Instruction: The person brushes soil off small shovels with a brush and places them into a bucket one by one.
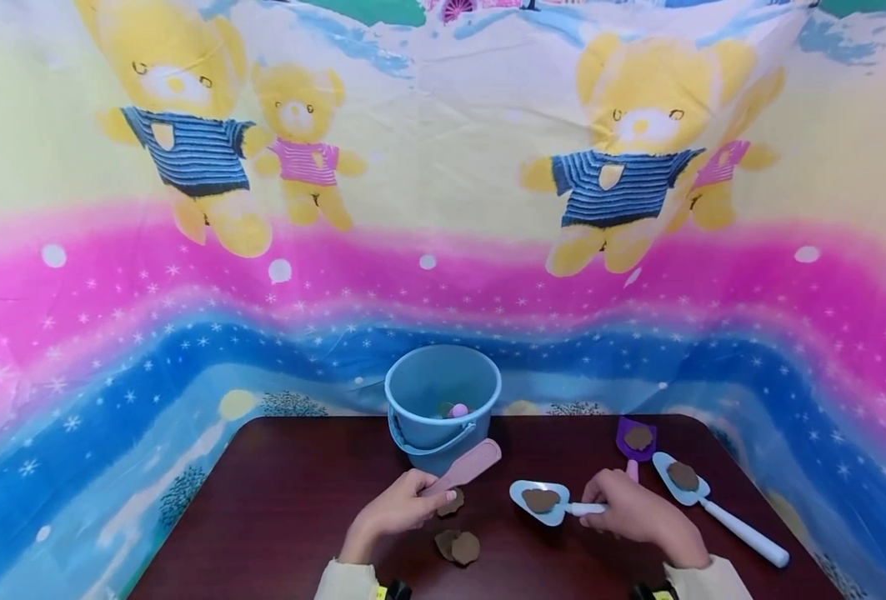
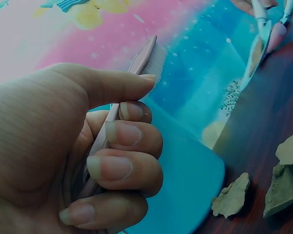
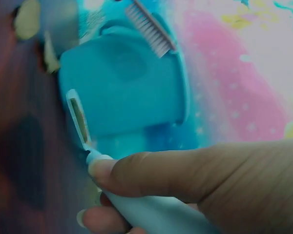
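Observation:
My left hand [image 1: 396, 505] grips a pink brush [image 1: 474, 463] by its handle, its head tilted up in front of the bucket; pale bristles show in the left wrist view. The thumb lies along the handle. My right hand [image 1: 635, 510] holds a light blue toy shovel [image 1: 551, 517] by its pale handle, blade pointing left. A brown, clay-like piece [image 1: 540, 500] rests on that blade. Below the brush, a brown piece [image 1: 453, 502] lies partly behind my left fingers. Nearer the front, overlapping brown pieces [image 1: 465, 547] lie on the table.
A blue bucket [image 1: 429, 438] stands at the table's back edge with a small pink ball [image 1: 458, 410] inside. At the right lie a purple shovel [image 1: 638, 456] and another light blue shovel [image 1: 746, 532], each bearing a brown piece. A printed cloth [image 1: 427, 287] hangs behind the table.

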`<state>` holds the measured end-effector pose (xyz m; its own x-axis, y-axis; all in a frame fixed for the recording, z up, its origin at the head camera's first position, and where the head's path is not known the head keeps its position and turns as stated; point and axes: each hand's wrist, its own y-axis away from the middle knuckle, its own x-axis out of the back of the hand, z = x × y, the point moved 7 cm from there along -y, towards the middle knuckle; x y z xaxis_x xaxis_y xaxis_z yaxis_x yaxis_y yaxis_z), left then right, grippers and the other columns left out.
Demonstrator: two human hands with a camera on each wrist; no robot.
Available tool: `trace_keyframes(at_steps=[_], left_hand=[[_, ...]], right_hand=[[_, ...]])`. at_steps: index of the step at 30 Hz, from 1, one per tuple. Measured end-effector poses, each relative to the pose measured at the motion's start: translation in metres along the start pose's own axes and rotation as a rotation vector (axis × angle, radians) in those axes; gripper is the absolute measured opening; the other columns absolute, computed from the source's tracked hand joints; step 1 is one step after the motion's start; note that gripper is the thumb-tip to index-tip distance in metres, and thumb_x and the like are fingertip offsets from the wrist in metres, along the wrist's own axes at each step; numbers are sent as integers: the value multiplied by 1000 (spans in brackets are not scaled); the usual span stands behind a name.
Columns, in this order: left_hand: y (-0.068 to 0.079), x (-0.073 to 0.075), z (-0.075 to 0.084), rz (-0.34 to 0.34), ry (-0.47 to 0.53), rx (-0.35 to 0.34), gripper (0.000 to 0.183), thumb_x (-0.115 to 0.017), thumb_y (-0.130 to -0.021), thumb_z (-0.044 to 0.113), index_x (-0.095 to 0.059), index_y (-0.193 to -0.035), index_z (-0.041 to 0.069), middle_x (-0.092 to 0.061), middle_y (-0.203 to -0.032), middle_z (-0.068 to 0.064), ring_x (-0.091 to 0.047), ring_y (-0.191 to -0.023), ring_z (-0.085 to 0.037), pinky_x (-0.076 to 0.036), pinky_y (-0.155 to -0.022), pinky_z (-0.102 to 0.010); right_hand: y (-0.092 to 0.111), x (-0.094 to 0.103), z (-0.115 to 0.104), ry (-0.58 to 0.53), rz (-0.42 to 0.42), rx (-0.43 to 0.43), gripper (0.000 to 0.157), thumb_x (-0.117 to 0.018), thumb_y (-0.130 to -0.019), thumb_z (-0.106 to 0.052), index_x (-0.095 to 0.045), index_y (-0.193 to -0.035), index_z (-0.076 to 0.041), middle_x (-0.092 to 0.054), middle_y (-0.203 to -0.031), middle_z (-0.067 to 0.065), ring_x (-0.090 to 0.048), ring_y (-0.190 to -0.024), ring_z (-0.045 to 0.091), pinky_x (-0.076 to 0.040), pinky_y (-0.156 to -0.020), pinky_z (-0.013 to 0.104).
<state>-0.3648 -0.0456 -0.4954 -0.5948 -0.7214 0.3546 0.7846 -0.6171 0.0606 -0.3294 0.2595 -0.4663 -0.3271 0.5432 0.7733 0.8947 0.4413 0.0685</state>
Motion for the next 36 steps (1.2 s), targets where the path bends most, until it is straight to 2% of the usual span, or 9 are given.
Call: trace_keyframes(at_steps=[1, 4, 7, 9, 11, 12, 25, 30, 36], left_hand=[[0, 0, 1, -2, -2, -2, 34, -62, -102, 31, -58, -75, 10, -40, -55, 4, -37, -46, -11, -36, -49, -26], [-1, 0, 3, -1, -10, -13, 36, -62, -102, 32, -56, -73, 12, -40, -54, 4, -38, -46, -11, -37, -50, -25], [-2, 1, 4, 9, -3, -7, 34, -62, -102, 32, -58, -74, 12, -42, -54, 4, -39, -46, -10, -37, -50, -25], [-2, 0, 4, 14, 8, -2, 32, -62, -101, 31, -61, -77, 12, -44, -55, 3, -40, -47, -11, -38, -50, -26], [-2, 0, 4, 16, 18, 4, 30, -63, -101, 31, -62, -79, 11, -45, -57, 2, -41, -48, -11, -38, -51, -26], [-2, 0, 4, 19, 20, 6, 30, -63, -101, 31, -63, -80, 10, -46, -57, 2, -41, -48, -12, -38, -51, -26], [-5, -8, 15, -6, 11, -59, 28, -61, -102, 30, -70, -88, 8, -51, -64, -1, -43, -51, -9, -40, -51, -23], [-2, -10, 15, 0, -23, -60, 29, -62, -101, 29, -66, -83, 7, -46, -57, 2, -40, -47, -10, -37, -48, -24], [-2, -19, 18, -29, -26, -73, 29, -62, -101, 29, -66, -81, 9, -45, -55, 2, -39, -45, -10, -36, -47, -24]], right_hand=[[-3, 2, -5, 20, 17, -9, 11, -79, -89, -16, -75, -79, -15, -67, -62, 1, -58, -47, 12, -30, -101, 72], [-9, 8, -19, 58, 64, -37, 13, -82, -86, -18, -75, -75, -21, -66, -60, -2, -59, -49, 13, -6, -89, 88], [-16, 11, -33, 78, 76, -14, 11, -83, -85, -19, -76, -76, -21, -65, -61, -6, -57, -50, 12, -33, -94, 76], [-20, 11, -41, 74, 71, 13, 10, -82, -85, -18, -77, -78, -19, -64, -62, -8, -57, -50, 12, -52, -75, 53], [-25, 10, -49, 56, 62, 38, 7, -81, -87, -18, -77, -81, -18, -66, -64, -8, -57, -51, 12, -49, -55, 34], [-27, 9, -52, 46, 63, 44, 7, -81, -87, -18, -77, -81, -17, -66, -65, -8, -57, -52, 12, -48, -53, 32], [-40, 1, -75, 39, 76, 71, 6, -80, -88, -18, -78, -85, -13, -66, -66, -4, -54, -53, 10, -47, -50, 30], [-42, -6, -79, 54, 74, 71, 6, -80, -88, -20, -77, -84, -16, -63, -65, -9, -54, -54, 9, -46, -51, 29], [-42, -7, -84, 5, 63, 86, 8, -77, -91, -20, -76, -86, -12, -61, -59, -4, -54, -48, 11, -47, -50, 29]])
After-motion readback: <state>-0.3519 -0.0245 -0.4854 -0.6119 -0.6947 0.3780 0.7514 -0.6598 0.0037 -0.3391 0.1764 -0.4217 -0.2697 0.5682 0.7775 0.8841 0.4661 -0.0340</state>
